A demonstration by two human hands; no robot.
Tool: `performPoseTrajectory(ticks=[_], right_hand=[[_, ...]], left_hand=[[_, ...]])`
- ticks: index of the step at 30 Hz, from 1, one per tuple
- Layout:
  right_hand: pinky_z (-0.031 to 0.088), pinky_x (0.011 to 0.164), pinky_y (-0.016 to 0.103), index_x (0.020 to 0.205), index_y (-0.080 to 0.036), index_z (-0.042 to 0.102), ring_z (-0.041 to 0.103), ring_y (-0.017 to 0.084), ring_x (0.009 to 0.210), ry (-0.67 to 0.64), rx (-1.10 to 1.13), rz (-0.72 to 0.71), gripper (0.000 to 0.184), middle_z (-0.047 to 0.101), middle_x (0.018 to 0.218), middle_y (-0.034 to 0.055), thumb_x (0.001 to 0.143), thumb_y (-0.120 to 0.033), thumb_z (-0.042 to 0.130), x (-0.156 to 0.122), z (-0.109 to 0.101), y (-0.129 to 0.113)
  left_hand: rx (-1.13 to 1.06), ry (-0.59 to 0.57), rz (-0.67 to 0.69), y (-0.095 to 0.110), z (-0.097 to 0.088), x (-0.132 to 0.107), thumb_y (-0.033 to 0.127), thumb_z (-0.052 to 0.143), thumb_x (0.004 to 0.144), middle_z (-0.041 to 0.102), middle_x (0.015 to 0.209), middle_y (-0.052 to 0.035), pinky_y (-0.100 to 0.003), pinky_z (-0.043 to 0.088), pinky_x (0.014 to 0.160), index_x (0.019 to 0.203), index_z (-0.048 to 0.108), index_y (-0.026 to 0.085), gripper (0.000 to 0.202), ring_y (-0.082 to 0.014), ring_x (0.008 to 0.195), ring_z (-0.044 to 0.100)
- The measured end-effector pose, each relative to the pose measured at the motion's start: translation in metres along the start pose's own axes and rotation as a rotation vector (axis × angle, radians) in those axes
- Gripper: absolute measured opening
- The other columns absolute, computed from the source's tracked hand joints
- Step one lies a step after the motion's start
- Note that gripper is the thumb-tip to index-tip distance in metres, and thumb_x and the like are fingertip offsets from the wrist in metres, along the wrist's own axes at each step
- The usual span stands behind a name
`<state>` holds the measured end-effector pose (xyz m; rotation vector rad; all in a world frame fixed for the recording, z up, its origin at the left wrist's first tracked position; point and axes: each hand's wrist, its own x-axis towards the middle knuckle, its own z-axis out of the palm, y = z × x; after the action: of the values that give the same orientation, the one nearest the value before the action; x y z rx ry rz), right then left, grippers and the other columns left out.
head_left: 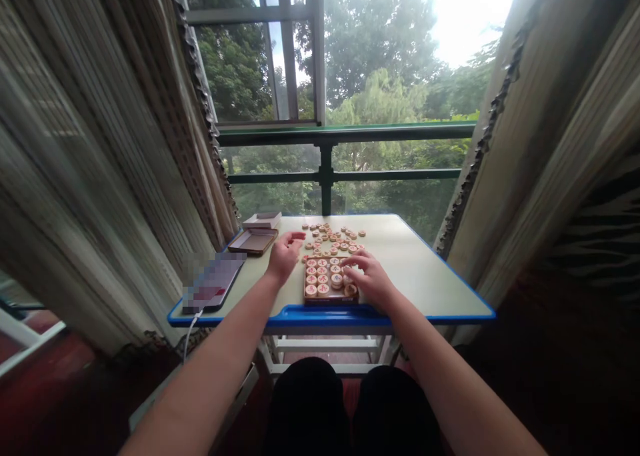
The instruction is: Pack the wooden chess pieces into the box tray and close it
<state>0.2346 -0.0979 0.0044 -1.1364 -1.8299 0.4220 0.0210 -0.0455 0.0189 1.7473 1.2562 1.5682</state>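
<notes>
In the head view, an open box at the table's front edge holds round wooden Chinese chess pieces set in rows, some of them stacked. My right hand reaches over the right side of the box. Its fingers bend down onto a Chinese chess piece in the right column, which they partly hide. Left of the box, my left hand hovers over the table with its fingers stretched to the right and nothing visible in them. More loose pieces lie scattered behind the box.
A box lid and a white tray lie at the back left. A tablet-like device, partly blurred, rests at the left edge with a white cable. The table has a blue rim and stands before a window with a green railing.
</notes>
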Motion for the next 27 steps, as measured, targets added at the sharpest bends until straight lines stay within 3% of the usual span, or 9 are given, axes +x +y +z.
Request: performPoseTrajectory(ticks=[2,6,9,12,17,20,23,27], right_hand=[[0.043,0.077,0.031,0.079,-0.018,0.069,0.053,0.016,0.08,-0.007,0.044,0.023,0.018,0.057,0.083,0.0045,0.074,-0.027,0.055,0.007,-0.003,-0.004],[0.044,0.07,0.028,0.085,-0.018,0.069,0.055,0.015,0.077,-0.108,0.034,0.053,0.021,0.06,0.089,0.0051,0.074,-0.03,0.056,0.035,-0.003,-0.018],[0.043,0.068,0.027,0.086,-0.018,0.07,0.055,0.015,0.075,-0.184,-0.018,0.057,0.022,0.062,0.089,0.005,0.074,-0.031,0.056,0.064,0.008,-0.025],[0.043,0.065,0.025,0.087,-0.018,0.07,0.056,0.014,0.072,-0.306,-0.071,0.081,0.022,0.065,0.087,0.0041,0.073,-0.031,0.058,0.093,0.025,-0.024],[0.042,0.065,0.024,0.086,-0.019,0.072,0.059,0.015,0.073,-0.49,-0.224,0.06,0.02,0.068,0.086,0.0042,0.07,-0.024,0.061,0.128,0.052,-0.009],[0.043,0.067,0.025,0.086,-0.019,0.073,0.06,0.017,0.075,-0.583,-0.308,0.01,0.02,0.069,0.086,0.004,0.069,-0.022,0.061,0.135,0.063,0.001],[0.043,0.069,0.024,0.087,-0.02,0.072,0.061,0.016,0.077,-0.56,-0.308,-0.024,0.021,0.069,0.088,0.0039,0.072,-0.023,0.058,0.134,0.063,0.011],[0.043,0.067,0.024,0.089,-0.02,0.071,0.06,0.016,0.076,-0.433,-0.386,0.005,0.022,0.069,0.087,0.0043,0.074,-0.023,0.056,0.129,0.048,0.018]], left_hand=[[-0.084,-0.033,-0.086,-0.003,-0.013,0.015,0.021,0.049,0.07,0.067,0.089,-0.0069,-0.03,0.047,0.074,0.093,0.063,0.014,0.027,-0.0177,0.083,0.059],[-0.092,-0.038,-0.114,-0.015,-0.031,0.041,0.02,0.053,0.067,0.067,0.089,-0.0087,-0.03,0.047,0.075,0.091,0.064,0.012,0.027,-0.017,0.083,0.06],[-0.012,-0.035,-0.055,-0.034,-0.03,0.048,0.019,0.052,0.069,0.066,0.089,-0.0091,-0.029,0.048,0.075,0.092,0.064,0.011,0.027,-0.0164,0.081,0.06],[0.201,-0.017,-0.003,-0.055,-0.022,0.046,0.013,0.049,0.068,0.066,0.089,-0.0075,-0.03,0.048,0.073,0.088,0.067,0.014,0.027,-0.0146,0.072,0.058],[0.402,-0.224,0.061,-0.072,-0.018,0.041,0.012,0.052,0.065,0.067,0.088,-0.0056,-0.028,0.048,0.073,0.085,0.071,0.016,0.028,-0.0153,0.072,0.058],[0.456,-0.245,0.011,-0.074,-0.019,0.042,0.01,0.048,0.066,0.067,0.088,-0.0064,-0.028,0.048,0.076,0.084,0.071,0.014,0.029,-0.0164,0.077,0.059],[0.458,-0.235,-0.039,-0.074,-0.02,0.044,0.007,0.046,0.066,0.067,0.087,-0.006,-0.027,0.048,0.075,0.084,0.07,0.014,0.031,-0.0157,0.076,0.059],[0.472,-0.307,0.006,-0.07,-0.018,0.039,0.012,0.05,0.066,0.064,0.089,-0.0059,-0.029,0.048,0.073,0.087,0.069,0.015,0.028,-0.0153,0.072,0.057]])
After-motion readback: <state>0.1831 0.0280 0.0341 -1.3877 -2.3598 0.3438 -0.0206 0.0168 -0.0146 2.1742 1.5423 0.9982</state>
